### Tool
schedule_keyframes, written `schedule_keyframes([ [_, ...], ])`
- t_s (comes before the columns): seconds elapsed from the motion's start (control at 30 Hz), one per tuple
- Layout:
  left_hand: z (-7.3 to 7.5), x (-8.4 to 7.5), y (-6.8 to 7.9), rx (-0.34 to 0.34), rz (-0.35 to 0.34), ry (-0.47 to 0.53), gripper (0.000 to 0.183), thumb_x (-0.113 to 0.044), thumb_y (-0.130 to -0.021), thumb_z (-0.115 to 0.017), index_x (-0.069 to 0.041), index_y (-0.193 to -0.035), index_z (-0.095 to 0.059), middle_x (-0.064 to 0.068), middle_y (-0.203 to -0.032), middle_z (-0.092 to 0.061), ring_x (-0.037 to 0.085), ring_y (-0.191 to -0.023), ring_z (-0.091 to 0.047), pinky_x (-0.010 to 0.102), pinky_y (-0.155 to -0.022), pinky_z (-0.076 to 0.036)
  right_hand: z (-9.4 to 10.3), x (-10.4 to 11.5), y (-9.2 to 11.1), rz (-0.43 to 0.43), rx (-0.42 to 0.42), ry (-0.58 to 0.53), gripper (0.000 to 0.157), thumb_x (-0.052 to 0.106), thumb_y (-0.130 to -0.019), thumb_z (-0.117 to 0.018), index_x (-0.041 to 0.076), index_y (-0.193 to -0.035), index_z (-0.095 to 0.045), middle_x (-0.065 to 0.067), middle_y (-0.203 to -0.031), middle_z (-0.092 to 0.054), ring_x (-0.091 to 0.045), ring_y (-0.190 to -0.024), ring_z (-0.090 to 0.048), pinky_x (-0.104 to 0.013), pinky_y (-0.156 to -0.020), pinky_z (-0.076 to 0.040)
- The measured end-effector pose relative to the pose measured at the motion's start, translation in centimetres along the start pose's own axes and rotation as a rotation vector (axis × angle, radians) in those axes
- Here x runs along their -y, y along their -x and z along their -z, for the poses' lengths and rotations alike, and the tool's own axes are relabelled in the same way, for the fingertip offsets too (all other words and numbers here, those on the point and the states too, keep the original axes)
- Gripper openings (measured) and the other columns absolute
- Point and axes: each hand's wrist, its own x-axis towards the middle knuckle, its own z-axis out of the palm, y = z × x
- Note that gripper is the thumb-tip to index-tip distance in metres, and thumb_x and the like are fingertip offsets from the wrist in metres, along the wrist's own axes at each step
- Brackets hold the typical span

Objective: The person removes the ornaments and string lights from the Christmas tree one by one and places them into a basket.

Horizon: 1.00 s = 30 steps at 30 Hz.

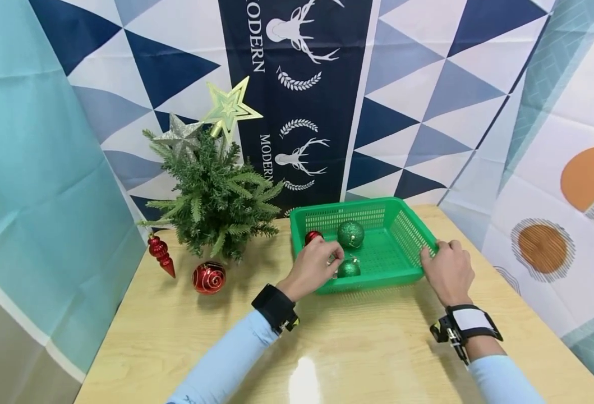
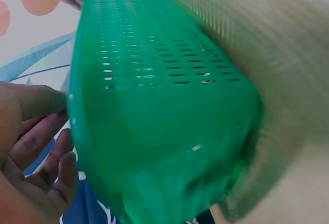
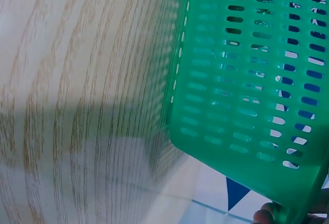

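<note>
A green plastic basket (image 1: 367,280) with slotted walls stands on the table, seen from outside in both wrist views. My right hand (image 1: 448,270) grips its rim at the right front corner, and fingertips (image 3: 263,215) show there in the right wrist view. Over the left front part of the basket, my left hand (image 1: 317,266) has bent fingers, close to a glittery green ball (image 1: 349,268). The rim partly hides these fingers (image 2: 49,157) in the left wrist view; I cannot tell whether they hold something. Behind lie another green ball (image 1: 350,234) and a red ball (image 1: 313,237).
A small artificial Christmas tree (image 1: 216,191) stands at the left, bearing a silver star (image 1: 178,134) and a gold star (image 1: 231,106). A red drop ornament (image 1: 161,255) and a red swirl ball (image 1: 208,278) are at its lower left. Patterned cloth (image 1: 413,84) hangs behind the table (image 1: 357,348).
</note>
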Motion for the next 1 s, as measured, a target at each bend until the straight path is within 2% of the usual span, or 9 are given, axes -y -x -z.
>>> schedule_keyframes([
  [0.13,1.8,0.9,3.6,-0.050,0.071,0.071,0.004,-0.015,-0.090,-0.068,-0.016,-0.094,-0.068,-0.010,-0.089,-0.064,0.008,-0.082,-0.051,0.016,-0.070,-0.040,0.0,0.3,-0.1,-0.025,0.047,-0.005,0.053,0.033,-0.098,-0.051,-0.013,-0.122,-0.059,-0.029,-0.112,-0.050,-0.045,-0.089,-0.049,-0.052,-0.051,-0.040],
  [0.2,3.1,1.6,5.9,-0.110,0.068,0.125,0.005,-0.011,-0.089,-0.069,-0.013,-0.093,-0.067,-0.007,-0.088,-0.064,0.008,-0.080,-0.055,0.015,-0.070,-0.043,0.1,0.1,-0.1,-0.030,0.059,-0.003,0.054,0.033,-0.098,-0.051,-0.014,-0.123,-0.058,-0.030,-0.113,-0.050,-0.046,-0.089,-0.048,-0.052,-0.050,-0.040],
  [0.37,8.6,4.2,11.6,-0.323,0.063,0.173,0.009,-0.003,-0.084,-0.072,-0.006,-0.090,-0.066,-0.002,-0.080,-0.066,0.006,-0.064,-0.056,0.016,-0.058,-0.046,0.2,0.0,-0.7,-0.010,0.066,-0.004,0.054,0.033,-0.098,-0.052,-0.015,-0.123,-0.058,-0.032,-0.113,-0.049,-0.048,-0.088,-0.048,-0.052,-0.048,-0.038],
  [0.43,11.4,5.4,13.6,-0.397,0.130,0.146,0.007,-0.006,-0.086,-0.072,-0.007,-0.091,-0.067,-0.003,-0.076,-0.064,0.006,-0.060,-0.054,0.019,-0.053,-0.045,0.1,0.1,-1.0,0.001,0.072,-0.007,0.055,0.033,-0.098,-0.052,-0.015,-0.123,-0.057,-0.032,-0.113,-0.049,-0.049,-0.088,-0.047,-0.052,-0.047,-0.037],
  [0.53,14.7,7.4,16.0,-0.476,0.324,0.102,0.010,-0.019,-0.090,-0.071,-0.011,-0.093,-0.066,-0.004,-0.073,-0.059,0.010,-0.058,-0.049,0.022,-0.052,-0.041,0.0,0.0,-1.4,0.013,0.077,-0.011,0.056,0.034,-0.098,-0.051,-0.015,-0.123,-0.057,-0.032,-0.113,-0.048,-0.049,-0.088,-0.047,-0.051,-0.046,-0.036],
  [0.63,16.4,9.2,17.2,-0.455,0.553,0.105,0.021,-0.034,-0.093,-0.067,-0.015,-0.100,-0.067,-0.003,-0.078,-0.059,0.015,-0.059,-0.049,0.026,-0.053,-0.039,0.4,-0.5,-1.5,0.015,0.077,-0.003,0.056,0.034,-0.098,-0.050,-0.016,-0.124,-0.056,-0.033,-0.113,-0.048,-0.050,-0.088,-0.046,-0.051,-0.046,-0.035],
  [0.7,16.8,10.2,17.4,-0.401,0.655,0.134,0.028,-0.040,-0.093,-0.066,-0.016,-0.106,-0.068,-0.001,-0.084,-0.061,0.019,-0.059,-0.050,0.027,-0.051,-0.039,0.4,-0.7,-1.4,0.018,0.074,0.001,0.056,0.034,-0.098,-0.051,-0.016,-0.124,-0.056,-0.033,-0.112,-0.048,-0.050,-0.088,-0.047,-0.051,-0.046,-0.035],
  [0.83,16.7,11.8,17.1,-0.310,0.704,0.208,0.036,-0.041,-0.092,-0.066,-0.012,-0.114,-0.070,0.002,-0.098,-0.066,0.021,-0.062,-0.054,0.029,-0.052,-0.043,0.2,-0.6,-1.3,0.016,0.071,0.005,0.056,0.033,-0.098,-0.052,-0.016,-0.124,-0.057,-0.032,-0.111,-0.048,-0.049,-0.089,-0.048,-0.052,-0.050,-0.038],
  [1.0,16.5,12.3,16.6,-0.331,0.727,0.283,0.029,-0.036,-0.090,-0.070,-0.012,-0.107,-0.073,0.002,-0.101,-0.067,0.023,-0.067,-0.055,0.028,-0.053,-0.042,0.0,0.2,-1.4,0.008,0.069,0.020,0.056,0.033,-0.097,-0.053,-0.014,-0.126,-0.056,-0.031,-0.110,-0.049,-0.049,-0.090,-0.052,-0.052,-0.052,-0.041],
])
